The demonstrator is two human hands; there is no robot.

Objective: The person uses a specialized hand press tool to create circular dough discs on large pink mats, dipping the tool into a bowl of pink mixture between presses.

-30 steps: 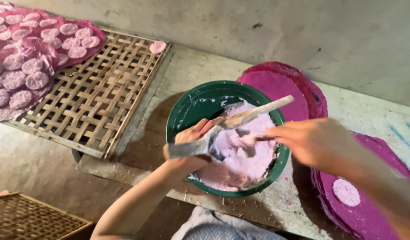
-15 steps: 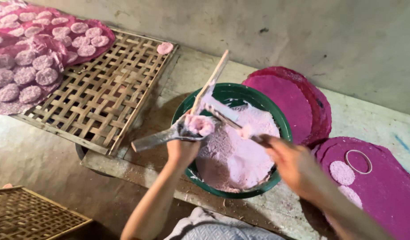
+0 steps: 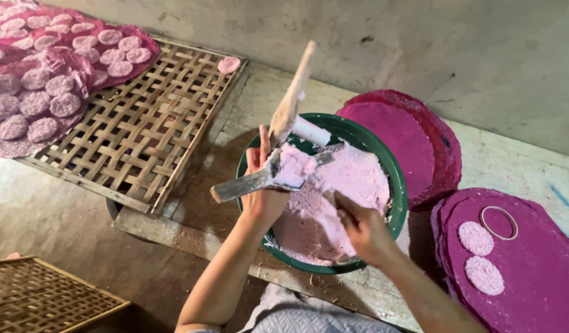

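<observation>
A green bowl [image 3: 395, 179] of pale pink crumbly paste [image 3: 352, 179] stands in the middle of the stone ledge. My left hand [image 3: 263, 185] is at the bowl's left rim, holding a flat metal scraper [image 3: 241, 184] loaded with a lump of paste, and a long wooden stick [image 3: 292, 95] that points up and away. My right hand [image 3: 361, 231] is inside the bowl, its fingers pressed into the paste. Whether it grips anything is hidden by the paste.
A woven bamboo tray [image 3: 143, 123] lies to the left, with pink sheets carrying several round pink cakes [image 3: 50, 92]. Magenta round sheets [image 3: 401, 135] lie behind the bowl. More magenta sheets at right hold two cakes [image 3: 475, 237] and a metal ring [image 3: 499, 222]. A basket [image 3: 38, 299] sits lower left.
My left hand has lifted the scraper and stick out of the paste to the bowl's left rim. My right hand has dropped from the stick's end into the paste.
</observation>
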